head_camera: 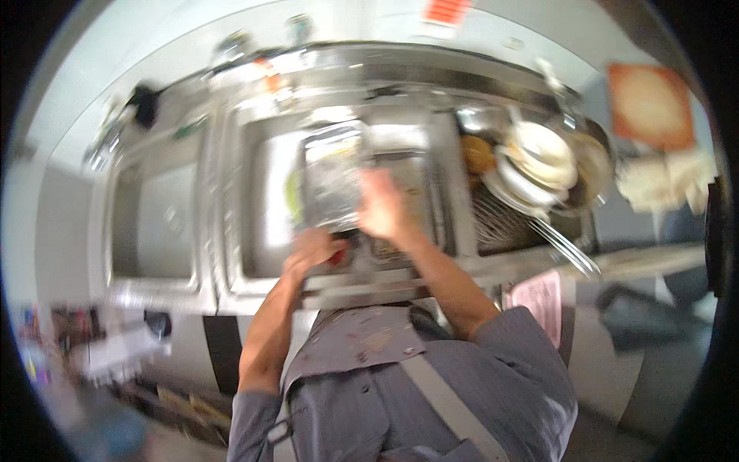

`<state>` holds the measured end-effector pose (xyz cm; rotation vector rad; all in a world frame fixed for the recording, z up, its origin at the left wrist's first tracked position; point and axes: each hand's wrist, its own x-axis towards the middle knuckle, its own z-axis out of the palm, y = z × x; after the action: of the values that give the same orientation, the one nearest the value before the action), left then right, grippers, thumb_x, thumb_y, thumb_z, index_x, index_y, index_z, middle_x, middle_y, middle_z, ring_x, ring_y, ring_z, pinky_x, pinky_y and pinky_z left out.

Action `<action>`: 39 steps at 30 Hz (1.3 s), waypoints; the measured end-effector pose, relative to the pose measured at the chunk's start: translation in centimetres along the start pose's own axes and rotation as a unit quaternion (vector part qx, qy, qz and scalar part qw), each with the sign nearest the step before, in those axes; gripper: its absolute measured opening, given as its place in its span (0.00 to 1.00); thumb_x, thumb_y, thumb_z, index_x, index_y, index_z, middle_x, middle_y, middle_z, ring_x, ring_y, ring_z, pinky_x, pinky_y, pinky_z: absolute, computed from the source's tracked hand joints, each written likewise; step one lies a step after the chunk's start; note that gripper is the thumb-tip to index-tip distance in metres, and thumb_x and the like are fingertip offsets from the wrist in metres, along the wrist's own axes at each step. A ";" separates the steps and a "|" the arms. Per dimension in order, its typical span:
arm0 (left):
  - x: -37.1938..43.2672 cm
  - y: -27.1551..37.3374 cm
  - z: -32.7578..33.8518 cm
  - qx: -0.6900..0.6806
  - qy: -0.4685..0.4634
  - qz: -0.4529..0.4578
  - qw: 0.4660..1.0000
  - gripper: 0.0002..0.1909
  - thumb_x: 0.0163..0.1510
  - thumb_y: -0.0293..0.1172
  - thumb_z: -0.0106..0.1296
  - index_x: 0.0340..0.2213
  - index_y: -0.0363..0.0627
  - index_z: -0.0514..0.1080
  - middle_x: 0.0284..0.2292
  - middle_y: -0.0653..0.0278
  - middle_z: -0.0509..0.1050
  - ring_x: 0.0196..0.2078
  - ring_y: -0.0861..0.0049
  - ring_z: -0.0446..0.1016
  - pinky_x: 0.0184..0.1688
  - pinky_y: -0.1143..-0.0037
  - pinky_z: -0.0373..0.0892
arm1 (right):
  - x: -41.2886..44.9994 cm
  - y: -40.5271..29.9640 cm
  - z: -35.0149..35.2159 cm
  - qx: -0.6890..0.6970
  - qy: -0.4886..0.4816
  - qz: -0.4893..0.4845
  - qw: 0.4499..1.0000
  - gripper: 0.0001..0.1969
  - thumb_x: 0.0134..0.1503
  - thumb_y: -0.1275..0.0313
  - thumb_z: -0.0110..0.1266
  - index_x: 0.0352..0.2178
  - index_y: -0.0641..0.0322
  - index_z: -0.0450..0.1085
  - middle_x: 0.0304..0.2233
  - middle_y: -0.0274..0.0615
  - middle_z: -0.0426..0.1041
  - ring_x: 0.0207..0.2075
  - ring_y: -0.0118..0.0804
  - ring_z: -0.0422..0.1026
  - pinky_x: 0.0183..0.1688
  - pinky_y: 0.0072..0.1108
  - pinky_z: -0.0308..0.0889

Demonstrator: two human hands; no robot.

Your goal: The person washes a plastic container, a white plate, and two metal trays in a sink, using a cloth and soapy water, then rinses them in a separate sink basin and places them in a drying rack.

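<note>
A rectangular metal pan (pixel 333 190), shiny and blurred, is tilted up in the middle basin of a stainless steel sink (pixel 254 133). At the pan's near left corner, my left hand (pixel 314 249) is curled round the edge. A small red object (pixel 338 257) shows by its fingertips, too blurred to name. My right hand (pixel 382 202) is beside the pan's right edge, its fingers smeared by motion; whether it grips anything cannot be seen. Left of the pan is something light green (pixel 293 196), partly hidden. A second rectangular container (pixel 413 190) lies under and right of my right hand.
Stacked white bowls and plates (pixel 540 156) crowd the right side, with a pan handle (pixel 568 245) jutting towards me. Below them is a dark ribbed tray (pixel 499 222). Another basin (pixel 159 219) is at left. Cloths (pixel 664 179) hang at far right.
</note>
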<state>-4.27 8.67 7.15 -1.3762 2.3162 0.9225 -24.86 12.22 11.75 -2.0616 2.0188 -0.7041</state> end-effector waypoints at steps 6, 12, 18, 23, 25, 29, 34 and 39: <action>-7.2 -3.1 -4.4 -0.041 0.286 0.108 0.951 0.43 0.39 0.28 0.69 0.56 0.40 0.60 0.49 0.46 0.72 0.49 0.51 0.74 0.50 0.62 0.71 | -0.2 -7.6 3.1 0.182 -0.193 -0.058 0.962 0.35 0.43 0.74 0.62 0.54 0.66 0.57 0.48 0.56 0.65 0.49 0.50 0.69 0.48 0.36 0.69; -5.4 -9.1 -3.7 -0.164 0.097 0.088 0.978 0.48 0.37 0.24 0.68 0.59 0.40 0.57 0.44 0.47 0.75 0.48 0.49 0.74 0.51 0.62 0.70 | 0.1 -9.9 7.0 0.355 -0.316 0.035 0.879 0.42 0.46 0.66 0.64 0.59 0.73 0.52 0.48 0.60 0.69 0.50 0.51 0.70 0.50 0.35 0.68; -2.3 -11.7 -1.6 0.017 0.072 0.047 0.996 0.27 0.44 0.30 0.61 0.46 0.36 0.68 0.42 0.43 0.76 0.45 0.48 0.76 0.47 0.59 0.72 | -2.3 -6.2 13.6 0.001 -0.379 -0.202 0.903 0.31 0.52 0.65 0.54 0.58 0.60 0.59 0.51 0.54 0.71 0.55 0.53 0.69 0.54 0.39 0.67; 1.0 -12.6 2.0 0.130 -0.041 0.022 0.990 0.22 0.44 0.32 0.58 0.43 0.39 0.74 0.40 0.44 0.78 0.45 0.52 0.77 0.47 0.62 0.74 | -1.0 -5.3 13.5 -0.143 -0.498 -0.166 0.839 0.27 0.50 0.64 0.57 0.52 0.62 0.68 0.48 0.51 0.74 0.49 0.52 0.73 0.52 0.38 0.69; 2.7 -13.8 3.2 0.208 -0.167 0.070 0.961 0.28 0.41 0.32 0.58 0.47 0.40 0.73 0.42 0.46 0.78 0.45 0.54 0.77 0.47 0.64 0.74 | -1.9 -2.7 19.0 -0.209 -0.469 -0.120 0.850 0.22 0.49 0.65 0.57 0.47 0.61 0.73 0.41 0.51 0.78 0.41 0.55 0.77 0.43 0.40 0.72; 2.4 -15.6 3.6 0.081 -0.127 0.083 0.985 0.35 0.37 0.38 0.65 0.49 0.39 0.71 0.45 0.45 0.76 0.47 0.52 0.75 0.49 0.63 0.71 | -0.9 -5.3 15.5 0.037 -0.499 0.080 0.862 0.18 0.50 0.70 0.55 0.45 0.61 0.74 0.35 0.46 0.78 0.34 0.43 0.77 0.36 0.31 0.71; 1.2 -13.2 0.6 -0.209 -0.054 0.108 0.970 0.43 0.32 0.32 0.67 0.54 0.40 0.67 0.43 0.52 0.78 0.45 0.66 0.76 0.48 0.69 0.70 | -1.2 -7.8 10.6 0.390 -0.369 0.283 0.795 0.17 0.53 0.78 0.51 0.46 0.61 0.73 0.31 0.35 0.75 0.28 0.27 0.72 0.28 0.20 0.69; -3.8 -11.1 -5.2 -0.244 -0.101 0.088 0.961 0.44 0.33 0.33 0.68 0.55 0.37 0.65 0.43 0.53 0.76 0.43 0.69 0.75 0.46 0.72 0.70 | -1.4 -9.2 8.0 0.564 -0.339 0.246 0.711 0.15 0.55 0.79 0.51 0.46 0.63 0.72 0.33 0.32 0.74 0.30 0.22 0.70 0.30 0.17 0.67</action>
<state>7.57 4.10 8.95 -1.1750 2.1628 1.6935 -12.99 12.59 8.48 -0.7835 1.0743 -0.6465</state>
